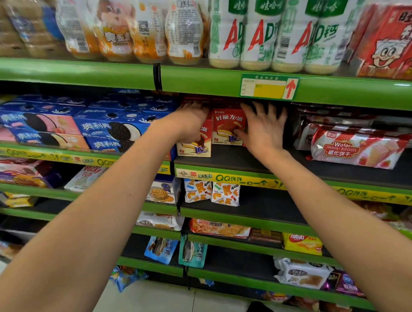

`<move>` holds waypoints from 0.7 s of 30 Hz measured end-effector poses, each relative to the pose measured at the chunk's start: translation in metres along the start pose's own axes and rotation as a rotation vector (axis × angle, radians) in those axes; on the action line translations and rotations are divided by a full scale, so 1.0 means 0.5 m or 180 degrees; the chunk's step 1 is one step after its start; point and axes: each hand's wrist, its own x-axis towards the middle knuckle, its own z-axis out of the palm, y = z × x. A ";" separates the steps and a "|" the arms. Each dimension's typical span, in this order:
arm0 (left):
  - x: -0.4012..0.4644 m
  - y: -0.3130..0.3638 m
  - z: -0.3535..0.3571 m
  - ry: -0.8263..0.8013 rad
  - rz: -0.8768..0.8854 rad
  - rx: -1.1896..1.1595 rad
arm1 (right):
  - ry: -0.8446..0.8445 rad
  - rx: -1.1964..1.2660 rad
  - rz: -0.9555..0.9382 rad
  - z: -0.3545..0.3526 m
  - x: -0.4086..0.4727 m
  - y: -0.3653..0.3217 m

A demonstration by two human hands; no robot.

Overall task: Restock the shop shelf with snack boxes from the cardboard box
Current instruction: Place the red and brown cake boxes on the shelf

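Two red snack boxes (225,129) stand upright side by side on the dark shelf (236,159), just right of the blue cookie boxes (119,131). The left hand (192,125) lies over the front of the left box, fingers curled at its top. The right hand (264,127), fingers spread, presses the right box's side, thumb on its front. Right of the red boxes lies a pink wafer pack (355,149).
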 end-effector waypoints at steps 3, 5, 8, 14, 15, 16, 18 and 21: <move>0.006 -0.002 0.003 0.0041 0.0001 -0.0030 | 0.0098 -0.0026 0.0060 0.006 -0.002 -0.004; 0.009 -0.002 0.006 0.0061 0.0014 -0.0044 | 0.0106 -0.0020 0.0090 0.010 -0.003 -0.004; 0.009 -0.002 0.006 0.0089 0.0001 -0.0070 | 0.0098 -0.0008 0.0094 0.013 -0.004 -0.004; 0.006 -0.003 0.011 0.0087 -0.0010 -0.0079 | 0.0081 -0.0007 0.0048 0.017 -0.007 -0.002; 0.006 -0.003 0.012 0.0094 0.0000 -0.0062 | 0.0084 -0.0011 0.0036 0.017 -0.008 -0.001; 0.005 -0.003 0.014 0.0109 0.0018 -0.0038 | 0.0081 -0.0012 0.0023 0.017 -0.008 0.000; 0.000 -0.003 0.015 0.0174 0.0057 0.0023 | 0.0046 -0.0010 -0.0018 0.017 -0.009 0.003; -0.018 0.003 0.021 0.0408 0.0170 0.0126 | -0.0069 0.0004 -0.0106 0.011 -0.013 0.007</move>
